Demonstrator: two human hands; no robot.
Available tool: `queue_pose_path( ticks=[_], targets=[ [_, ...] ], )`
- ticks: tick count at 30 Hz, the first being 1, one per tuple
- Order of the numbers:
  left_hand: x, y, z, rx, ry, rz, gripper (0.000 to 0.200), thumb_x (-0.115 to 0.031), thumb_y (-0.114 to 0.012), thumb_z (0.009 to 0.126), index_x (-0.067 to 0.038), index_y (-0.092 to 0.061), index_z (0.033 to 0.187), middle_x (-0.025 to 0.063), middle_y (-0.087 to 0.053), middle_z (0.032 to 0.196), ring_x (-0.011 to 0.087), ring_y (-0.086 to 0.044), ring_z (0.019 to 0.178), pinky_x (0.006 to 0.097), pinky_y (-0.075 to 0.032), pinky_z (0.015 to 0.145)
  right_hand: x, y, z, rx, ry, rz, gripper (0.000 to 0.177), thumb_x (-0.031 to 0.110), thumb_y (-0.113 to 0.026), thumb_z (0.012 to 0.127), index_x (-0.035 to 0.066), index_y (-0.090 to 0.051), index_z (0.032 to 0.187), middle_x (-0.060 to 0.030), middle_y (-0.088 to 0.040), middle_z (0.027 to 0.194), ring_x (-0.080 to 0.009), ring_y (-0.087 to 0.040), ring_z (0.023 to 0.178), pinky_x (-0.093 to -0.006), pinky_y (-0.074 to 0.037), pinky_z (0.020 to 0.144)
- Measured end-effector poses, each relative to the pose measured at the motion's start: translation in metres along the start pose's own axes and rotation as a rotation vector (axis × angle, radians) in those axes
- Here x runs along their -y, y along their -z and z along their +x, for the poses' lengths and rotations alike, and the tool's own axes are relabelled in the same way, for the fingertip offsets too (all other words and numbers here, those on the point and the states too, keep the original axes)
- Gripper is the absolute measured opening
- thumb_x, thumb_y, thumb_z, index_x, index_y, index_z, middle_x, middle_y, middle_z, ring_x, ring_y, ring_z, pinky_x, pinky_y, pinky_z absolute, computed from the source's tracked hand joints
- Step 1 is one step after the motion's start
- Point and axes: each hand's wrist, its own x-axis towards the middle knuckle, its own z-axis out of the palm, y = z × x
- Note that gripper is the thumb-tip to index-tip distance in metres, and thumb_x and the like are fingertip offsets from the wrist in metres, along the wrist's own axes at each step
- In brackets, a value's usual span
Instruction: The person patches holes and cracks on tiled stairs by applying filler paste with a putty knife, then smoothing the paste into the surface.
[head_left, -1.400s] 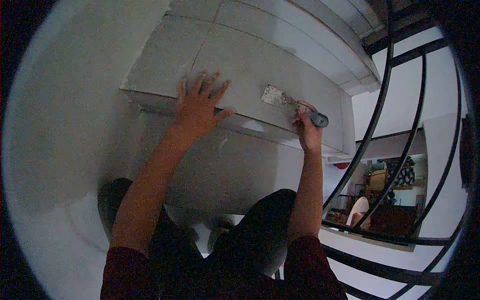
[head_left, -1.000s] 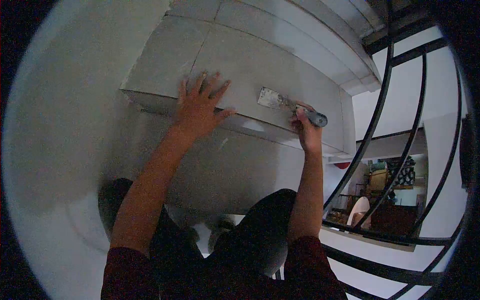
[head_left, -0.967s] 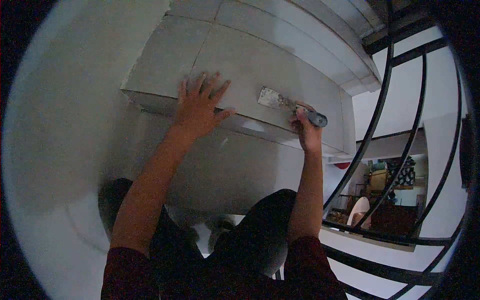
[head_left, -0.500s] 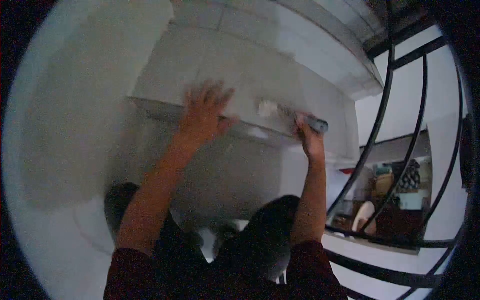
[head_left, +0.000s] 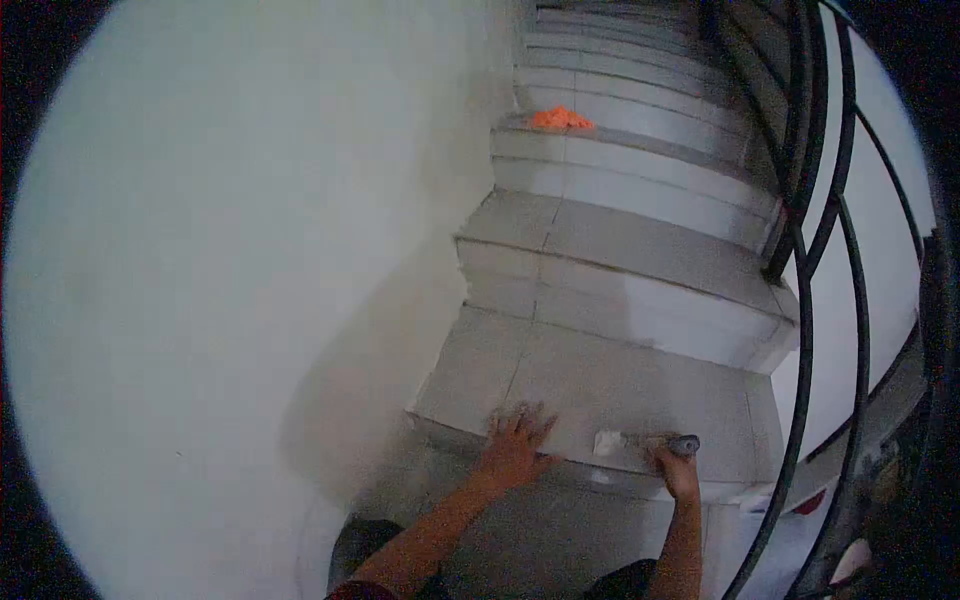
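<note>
My left hand lies with fingers spread on the front part of a grey tiled stair tread. Its thumb points right, along the step's edge. To its right, my right hand is closed around the grey, round-ended handle of a scraper-like tool. The tool lies low over the same tread, its flat whitish end pointing left towards my left hand. Dim light blurs the middle of the tool.
More tiled steps rise ahead. A bright orange cloth rests on a higher step. A pale wall runs up the left side, and a black metal railing lines the right. My dark-clothed knees are at the bottom.
My view has tilted up, bringing the higher steps and orange cloth into sight. Both hands now appear lower in the picture; the right still grips the tool, and the left stays spread.
</note>
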Motion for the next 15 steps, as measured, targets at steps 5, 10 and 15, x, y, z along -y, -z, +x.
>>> queue_pose_path(
  ticks=[5, 10, 15],
  targets=[
    [0.006, -0.018, 0.003, -0.070, -0.002, -0.028, 0.081, -0.071, -0.043, 0.100, -0.026, -0.027, 0.166, 0.0095, -0.019, 0.173, 0.0387, -0.021, 0.158, 0.0710, -0.009, 0.123, 0.029, -0.015, -0.007, -0.068, -0.033, -0.167, 0.025, 0.025, -0.078, 0.092, 0.007, -0.072, 0.108, -0.0021, -0.068, 0.084, -0.0167, -0.062, 0.074, -0.0342, -0.052, 0.072],
    [0.004, -0.009, 0.000, -0.071, 0.001, -0.048, 0.079, -0.069, -0.044, 0.101, -0.026, -0.029, 0.165, 0.0088, -0.018, 0.174, 0.0398, -0.020, 0.158, 0.0714, -0.011, 0.123, 0.033, -0.010, -0.010, -0.029, 0.024, -0.166, 0.026, 0.027, -0.076, 0.092, 0.007, -0.072, 0.107, -0.0017, -0.068, 0.089, -0.0161, -0.061, 0.078, -0.0347, -0.050, 0.071],
    [0.004, -0.018, -0.003, -0.013, 0.033, -0.048, 0.075, -0.064, -0.048, 0.102, -0.029, -0.028, 0.165, 0.0101, -0.017, 0.174, 0.0430, -0.019, 0.157, 0.0717, -0.012, 0.122, 0.003, -0.005, 0.000, -0.102, 0.073, 0.015, 0.027, 0.028, -0.074, 0.094, 0.009, -0.068, 0.111, 0.0013, -0.065, 0.091, -0.0126, -0.058, 0.074, -0.0286, -0.048, 0.068]
  ],
)
